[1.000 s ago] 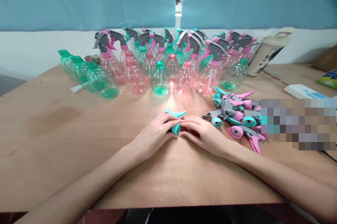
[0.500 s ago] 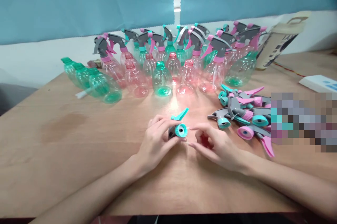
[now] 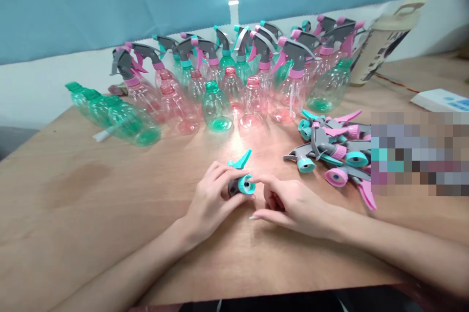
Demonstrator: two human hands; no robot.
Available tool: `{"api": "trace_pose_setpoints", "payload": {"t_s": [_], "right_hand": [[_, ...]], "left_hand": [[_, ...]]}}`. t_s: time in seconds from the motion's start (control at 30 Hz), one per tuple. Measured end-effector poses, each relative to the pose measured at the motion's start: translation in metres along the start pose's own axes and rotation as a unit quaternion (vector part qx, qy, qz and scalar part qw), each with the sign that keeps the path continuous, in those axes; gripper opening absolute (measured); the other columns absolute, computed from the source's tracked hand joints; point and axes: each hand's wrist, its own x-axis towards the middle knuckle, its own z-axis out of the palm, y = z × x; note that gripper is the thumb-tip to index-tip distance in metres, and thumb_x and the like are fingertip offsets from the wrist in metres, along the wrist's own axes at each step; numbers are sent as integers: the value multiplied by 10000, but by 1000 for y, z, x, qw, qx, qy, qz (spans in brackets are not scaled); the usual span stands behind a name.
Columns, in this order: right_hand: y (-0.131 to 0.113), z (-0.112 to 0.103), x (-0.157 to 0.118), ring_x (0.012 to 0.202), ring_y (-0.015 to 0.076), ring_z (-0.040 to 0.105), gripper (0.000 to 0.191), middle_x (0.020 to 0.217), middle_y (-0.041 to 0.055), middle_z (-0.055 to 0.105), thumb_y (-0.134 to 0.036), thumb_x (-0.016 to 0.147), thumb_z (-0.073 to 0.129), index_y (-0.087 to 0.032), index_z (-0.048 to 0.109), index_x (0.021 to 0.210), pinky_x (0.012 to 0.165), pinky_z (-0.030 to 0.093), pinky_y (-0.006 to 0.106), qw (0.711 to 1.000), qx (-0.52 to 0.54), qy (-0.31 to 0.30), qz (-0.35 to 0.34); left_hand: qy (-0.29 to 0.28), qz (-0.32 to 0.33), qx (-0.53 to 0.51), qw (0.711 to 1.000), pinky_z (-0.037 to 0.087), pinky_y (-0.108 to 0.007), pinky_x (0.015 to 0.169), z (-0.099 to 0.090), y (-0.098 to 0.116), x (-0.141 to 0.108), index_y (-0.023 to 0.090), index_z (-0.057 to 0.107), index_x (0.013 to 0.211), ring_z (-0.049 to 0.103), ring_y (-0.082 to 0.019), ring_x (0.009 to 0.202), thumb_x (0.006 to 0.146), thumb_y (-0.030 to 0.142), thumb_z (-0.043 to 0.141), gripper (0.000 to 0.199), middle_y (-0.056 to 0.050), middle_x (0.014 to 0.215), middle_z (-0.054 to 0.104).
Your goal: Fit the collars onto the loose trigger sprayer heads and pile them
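Spanning the lower view, the wooden table (image 3: 84,253) carries one tumbler (image 3: 383,41) and, as far as they show, ten headless bottles (image 3: 217,114), five green and five pink; the headed bottles (image 3: 296,73) overlap too much to count. At least six loose heads (image 3: 324,147) pile on the right, part masked. Nearer, the left hand (image 3: 210,199) pinches one spray head (image 3: 233,186) between thumb and fingers, just above the tabletop; the right hand (image 3: 295,204) holds nothing, thumb spread away, index fingertip at the collar (image 3: 242,185), contact unclear. The head looks light, stiff and smooth, hardly fragile; its grey body seems the surest hold, the slim trigger (image 3: 244,159) the weakest.
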Motion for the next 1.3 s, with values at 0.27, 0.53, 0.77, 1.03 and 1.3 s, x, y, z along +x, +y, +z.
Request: {"api": "trace_pose_setpoints", "payload": {"t_s": [0.27, 0.53, 0.77, 1.03, 1.3], "right_hand": [[3, 2, -1, 490, 95, 445, 565, 599, -74, 517, -433, 872, 568, -173, 390, 1341, 523, 380, 216, 1000, -5, -12, -9], [-1, -3, 1, 453, 78, 421, 599, 544, -93, 457, -467, 823, 620, -161, 455, 1311, 480, 360, 197, 996, 88, -30, 6], [-4, -7, 2, 460, 76, 443, 506, 556, -83, 490, -439, 826, 628, -178, 504, 1241, 490, 378, 193, 994, 108, -32, 12], [1, -1, -2, 454, 60, 408, 435, 578, -102, 437, -387, 807, 664, -170, 486, 1139, 457, 336, 184, 997, 80, 17, -13], [4, -1, -2, 447, 58, 383, 432, 575, -106, 420, -350, 826, 650, -177, 460, 1174, 445, 321, 180, 996, 79, 8, -38]], "left_hand": [[-9, -25, -19, 999, 456, -212, 588, 1, -2, -4, 167, 626, 1053, 547, -113, 691, 778, 143, 695, 284, -28, 895, 596], [-48, -45, -96, 993, 455, -203, 543, 0, -2, -4, 174, 627, 1103, 514, -88, 609, 831, 247, 655, 282, -42, 925, 611], [-85, -40, -127, 987, 465, -221, 596, -1, -2, -1, 186, 645, 1062, 526, -102, 641, 832, 276, 654, 247, -31, 900, 605], [-104, -11, -121, 987, 432, -199, 575, 0, 0, 0, 193, 644, 1066, 498, -90, 620, 809, 193, 677, 260, -10, 864, 587], [-105, 2, -116, 988, 436, -203, 561, 0, -1, 0, 189, 643, 1052, 498, -94, 612, 830, 209, 652, 223, -21, 865, 587]]}}
